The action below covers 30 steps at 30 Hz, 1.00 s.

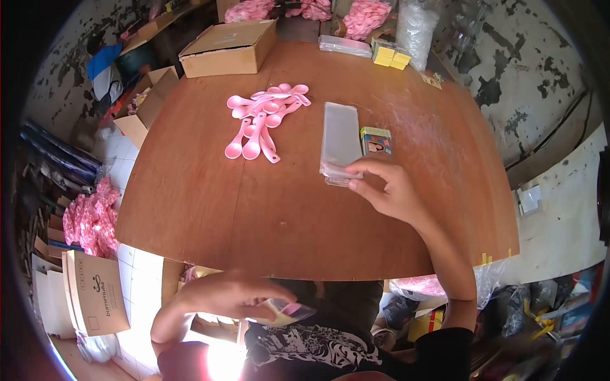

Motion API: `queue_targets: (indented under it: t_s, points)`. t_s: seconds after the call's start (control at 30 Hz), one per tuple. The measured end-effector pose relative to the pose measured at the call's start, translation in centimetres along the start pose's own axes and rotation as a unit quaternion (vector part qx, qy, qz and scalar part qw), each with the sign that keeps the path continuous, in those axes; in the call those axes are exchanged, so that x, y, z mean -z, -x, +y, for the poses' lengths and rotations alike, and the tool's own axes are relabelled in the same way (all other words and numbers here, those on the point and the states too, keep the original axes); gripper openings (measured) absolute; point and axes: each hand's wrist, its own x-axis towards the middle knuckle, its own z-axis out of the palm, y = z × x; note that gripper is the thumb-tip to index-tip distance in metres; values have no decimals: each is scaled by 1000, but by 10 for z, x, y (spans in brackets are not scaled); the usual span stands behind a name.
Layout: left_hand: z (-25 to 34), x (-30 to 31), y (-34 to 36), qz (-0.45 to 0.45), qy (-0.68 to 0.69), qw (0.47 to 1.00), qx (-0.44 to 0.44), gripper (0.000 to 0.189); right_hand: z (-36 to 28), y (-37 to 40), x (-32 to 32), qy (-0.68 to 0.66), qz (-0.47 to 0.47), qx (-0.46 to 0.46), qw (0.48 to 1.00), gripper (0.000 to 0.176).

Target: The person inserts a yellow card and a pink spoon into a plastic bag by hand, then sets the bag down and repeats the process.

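My right hand [389, 190] is at the near end of a stack of clear plastic sleeves [342, 133], with thumb and index finger pinched at its edge. Just right of the stack lies a small pile of printed cards [376, 141], partly behind that hand. Low over my lap, off the table's near edge, my left hand [232, 295] is closed on a clear plastic packet [293, 310] with something pink and pale yellow inside; motion blurs it. Several pink plastic spoons [273, 106] lie in a loose heap left of the sleeves.
The brown wooden table [286, 222] has a closed cardboard box [229, 47] at its far left corner. Yellow card blocks [390, 54] and a clear plastic pack [345, 46] stand along the far edge. An open carton [149, 105] and pink bundles [93, 216] are on the left.
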Motion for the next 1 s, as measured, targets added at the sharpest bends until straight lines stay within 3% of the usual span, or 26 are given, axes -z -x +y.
queue_targets:
  t_s: [0.07, 0.1, 0.17, 0.2, 0.27, 0.33, 0.43, 0.5, 0.57, 0.6, 0.63, 0.67, 0.73, 0.8, 0.83, 0.9, 0.93, 1.0]
  points:
    - [-14, -18, 30, -55, -17, 985, 163, 37, 14, -5, 10, 296, 16, 35, 954, 17]
    - [-24, -20, 43, -89, -112, 951, 275, 45, 26, -6, 11, 287, 19, 33, 957, 19]
    - [-51, -32, 78, 27, -253, 902, 350, 55, 37, -9, 13, 308, 19, 36, 950, 17]
    - [-62, -38, 96, 27, -252, 901, 352, 55, 41, -12, 13, 330, 15, 42, 943, 16]
    - [-75, -46, 121, 1, -366, 830, 421, 61, 48, -22, 15, 319, -10, 39, 947, 14]
    - [-60, -44, 102, -31, -297, 836, 461, 56, 49, -27, 13, 310, -35, 37, 949, 13]
    - [-48, -47, 73, -68, -116, 943, 305, 52, 44, -35, 13, 317, -69, -31, 945, 10]
    - [-31, -42, 46, -82, -85, 961, 252, 50, 46, -34, 15, 281, -59, -39, 957, 8]
    - [7, -22, 12, -147, -38, 983, 104, 44, 43, -33, 18, 283, -41, -17, 958, 8]
    - [10, -15, 2, -144, -40, 984, 102, 44, 41, -32, 18, 281, -21, 4, 959, 8]
    - [13, -9, -7, -63, -100, 993, 24, 43, 35, -31, 18, 284, -22, 6, 959, 8]
    - [16, -2, -18, 18, -157, 986, -55, 43, 25, -28, 17, 241, -32, -25, 970, 8]
    - [24, 17, -50, 121, -336, 933, 51, 40, 6, -22, 15, 200, -44, -55, 977, 8]
    - [15, 40, -90, 244, -500, 823, -113, 31, -10, -15, 11, 106, -96, -34, 989, 8]
    - [6, 48, -104, 248, -501, 821, -113, 31, -17, -11, 9, 78, -106, -25, 991, 9]
    - [-13, 58, -126, 252, -384, 846, -270, 21, -24, -6, 12, 56, -130, -23, 990, 9]
    - [-18, 57, -129, 250, -384, 845, -275, 21, -25, -5, 15, 33, -151, -24, 988, 9]
    - [-25, 49, -129, 256, -89, 935, -227, 14, -10, -1, 26, 23, -115, -29, 993, 11]
